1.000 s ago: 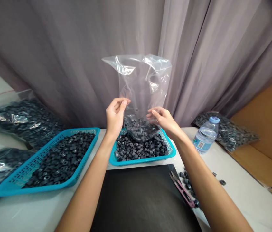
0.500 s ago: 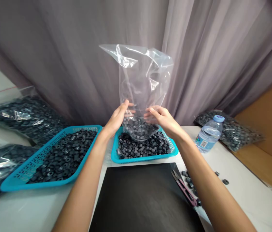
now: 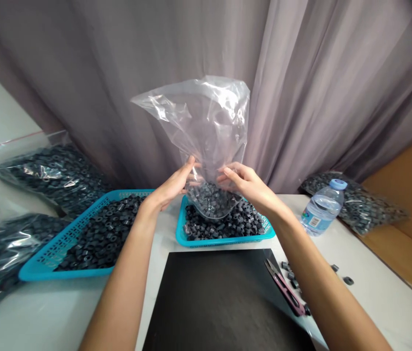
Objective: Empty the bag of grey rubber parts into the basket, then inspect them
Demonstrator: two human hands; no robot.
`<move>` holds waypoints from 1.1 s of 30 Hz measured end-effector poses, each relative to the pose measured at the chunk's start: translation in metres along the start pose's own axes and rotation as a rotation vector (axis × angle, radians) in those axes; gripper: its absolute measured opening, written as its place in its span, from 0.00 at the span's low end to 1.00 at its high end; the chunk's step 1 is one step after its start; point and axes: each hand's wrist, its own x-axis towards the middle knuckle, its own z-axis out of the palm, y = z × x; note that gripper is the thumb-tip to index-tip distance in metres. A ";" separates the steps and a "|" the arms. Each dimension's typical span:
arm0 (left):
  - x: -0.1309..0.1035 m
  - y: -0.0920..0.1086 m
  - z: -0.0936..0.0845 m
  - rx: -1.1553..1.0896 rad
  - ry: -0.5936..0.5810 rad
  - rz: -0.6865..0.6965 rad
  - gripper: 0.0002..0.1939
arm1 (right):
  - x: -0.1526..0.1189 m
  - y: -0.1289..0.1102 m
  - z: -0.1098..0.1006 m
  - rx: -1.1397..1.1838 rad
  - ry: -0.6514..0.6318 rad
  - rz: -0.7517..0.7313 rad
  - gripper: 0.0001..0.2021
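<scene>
Your left hand (image 3: 176,184) is at the left side of the clear bag (image 3: 215,197), thumb raised and fingers spread, some of them seen through the film. Your right hand (image 3: 244,180) is at the other side, fingers curved in against the film and thumb close to them; you cannot tell from this view whether it pinches the plastic. The clear bag stands upright between your two hands, its wide upper part leaning to the left and its rounded bottom holding a small heap of dark pieces. That bottom sits over the small basket (image 3: 224,241), which is blue and filled with the same kind of dark pieces.

To the left of it you have the large basket (image 3: 35,270), also blue, with a heap of pieces, partly behind your left forearm. Beyond and beside that lie two filled bags (image 3: 54,170) of dark pieces. Nearer you, in front of the small basket, a black board (image 3: 224,302) lies flat on the white surface (image 3: 352,317), with pink-handled snips (image 3: 286,291) along its right edge. Some loose pieces (image 3: 348,281) lie to the right of the snips. Farther right, a capped bottle (image 3: 323,207) stands upright in front of another bag (image 3: 368,209) of pieces, near the cardboard (image 3: 406,187). A grey curtain (image 3: 118,73) hangs behind everything.
</scene>
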 end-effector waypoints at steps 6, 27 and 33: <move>0.003 -0.012 0.004 0.059 -0.012 -0.161 0.43 | 0.000 0.029 -0.011 -0.181 -0.057 -0.027 0.24; -0.007 0.009 0.017 0.136 0.027 -0.096 0.41 | 0.001 0.037 -0.022 -0.186 -0.291 -0.056 0.21; -0.015 0.020 0.012 0.125 0.013 -0.097 0.41 | -0.005 0.019 -0.030 -0.132 -0.304 -0.069 0.24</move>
